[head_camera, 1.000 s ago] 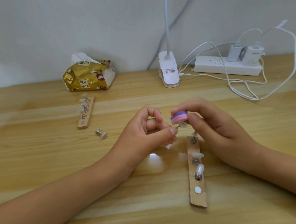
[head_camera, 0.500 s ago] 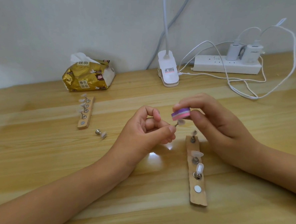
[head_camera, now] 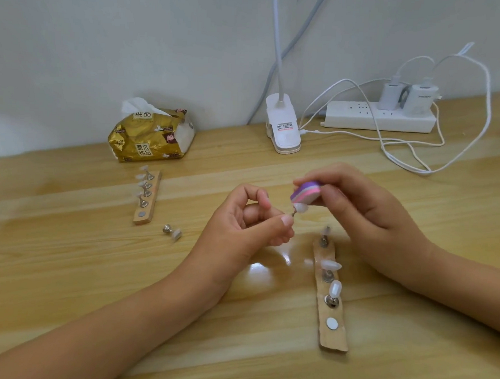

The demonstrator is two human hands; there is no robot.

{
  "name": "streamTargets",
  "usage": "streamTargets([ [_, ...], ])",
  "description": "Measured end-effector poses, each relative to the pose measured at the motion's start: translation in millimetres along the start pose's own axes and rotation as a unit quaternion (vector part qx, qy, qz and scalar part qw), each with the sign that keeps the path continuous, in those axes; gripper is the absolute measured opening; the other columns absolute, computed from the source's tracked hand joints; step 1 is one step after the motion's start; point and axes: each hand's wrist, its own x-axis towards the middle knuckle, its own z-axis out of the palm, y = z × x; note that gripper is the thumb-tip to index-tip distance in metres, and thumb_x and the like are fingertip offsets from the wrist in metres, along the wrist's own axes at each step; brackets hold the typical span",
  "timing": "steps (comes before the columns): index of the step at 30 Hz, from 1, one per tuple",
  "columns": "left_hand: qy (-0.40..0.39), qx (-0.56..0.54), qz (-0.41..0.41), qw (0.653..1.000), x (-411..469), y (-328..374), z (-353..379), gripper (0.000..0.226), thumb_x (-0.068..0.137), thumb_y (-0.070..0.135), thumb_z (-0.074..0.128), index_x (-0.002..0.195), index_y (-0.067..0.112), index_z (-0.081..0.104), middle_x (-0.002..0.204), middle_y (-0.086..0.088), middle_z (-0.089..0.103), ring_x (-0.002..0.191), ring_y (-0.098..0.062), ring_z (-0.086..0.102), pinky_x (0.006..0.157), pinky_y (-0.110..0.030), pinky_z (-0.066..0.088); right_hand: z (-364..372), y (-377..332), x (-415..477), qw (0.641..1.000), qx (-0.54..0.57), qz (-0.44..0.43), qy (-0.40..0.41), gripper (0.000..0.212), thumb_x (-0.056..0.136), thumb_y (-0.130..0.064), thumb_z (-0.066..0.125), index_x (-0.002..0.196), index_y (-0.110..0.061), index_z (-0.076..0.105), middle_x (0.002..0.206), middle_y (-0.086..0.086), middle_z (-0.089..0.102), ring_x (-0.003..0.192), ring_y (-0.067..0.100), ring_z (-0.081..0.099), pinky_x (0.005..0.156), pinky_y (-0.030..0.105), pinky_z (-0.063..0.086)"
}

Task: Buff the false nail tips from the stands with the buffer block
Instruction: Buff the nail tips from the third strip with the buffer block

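The buffer block (head_camera: 305,191), level a moment ago, now tilts against the nail tip (head_camera: 300,207): buffing is mid-stroke. In its grip the right hand (head_camera: 367,208) pinches the block; the left hand (head_camera: 240,227) pinches the tip's pin (head_camera: 293,213).

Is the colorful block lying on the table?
No, the right hand holds the buffer block up off the table, at the nail tip that the left hand pinches by its pin.

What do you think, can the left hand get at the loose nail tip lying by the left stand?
Probably, path-wise: bare table lies between the left hand and the loose nail tip. But its fingers pinch another tip's pin, so it must let go first.
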Motion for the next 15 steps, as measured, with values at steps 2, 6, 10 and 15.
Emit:
streamTargets([
  [2, 0.001, -0.004, 0.000, 1.000, 0.0, 0.3, 0.0, 0.025, 0.077, 0.007, 0.067, 0.088, 0.016, 0.047, 0.068, 0.000, 0.066, 0.064, -0.012, 0.063, 0.061, -0.019, 0.050, 0.7, -1.8, 0.7, 1.000, -0.005, 0.010, -0.001, 0.026, 0.098, -0.015, 0.045, 0.116, -0.012, 0.064, 0.108, 0.002, 0.065, 0.106, 0.017, 0.063, 0.092, 0.028, 0.051],
  [6, 0.002, -0.008, -0.002, 1.000, 0.3, 0.9, 0.3, 0.025, 0.077, 0.008, 0.068, 0.089, 0.016, 0.047, 0.068, 0.000, 0.065, 0.064, -0.012, 0.063, 0.062, -0.019, 0.050, 0.5, -2.3, 1.0, 0.999, 0.028, 0.035, 0.010, 0.024, 0.100, -0.017, 0.045, 0.115, -0.011, 0.063, 0.107, 0.005, 0.066, 0.105, 0.017, 0.065, 0.094, 0.027, 0.051],
  [10, 0.003, -0.007, -0.003, 1.000, 0.1, 1.2, -0.3, 0.025, 0.077, 0.008, 0.068, 0.089, 0.015, 0.047, 0.068, -0.001, 0.065, 0.064, -0.012, 0.063, 0.062, -0.019, 0.050, -1.0, -4.1, 0.8, 0.999, 0.005, -0.001, 0.032, 0.025, 0.098, -0.012, 0.045, 0.115, -0.012, 0.063, 0.107, 0.004, 0.067, 0.105, 0.013, 0.064, 0.091, 0.021, 0.048],
  [15, 0.001, -0.002, -0.004, 1.000, -0.5, 1.0, 0.3, 0.026, 0.076, 0.009, 0.068, 0.089, 0.015, 0.047, 0.069, -0.002, 0.065, 0.064, -0.013, 0.063, 0.061, -0.019, 0.050, -1.2, -3.6, 1.1, 1.000, -0.008, 0.005, 0.005, 0.025, 0.097, -0.014, 0.046, 0.114, -0.015, 0.064, 0.107, -0.001, 0.067, 0.105, 0.013, 0.063, 0.090, 0.022, 0.048],
])
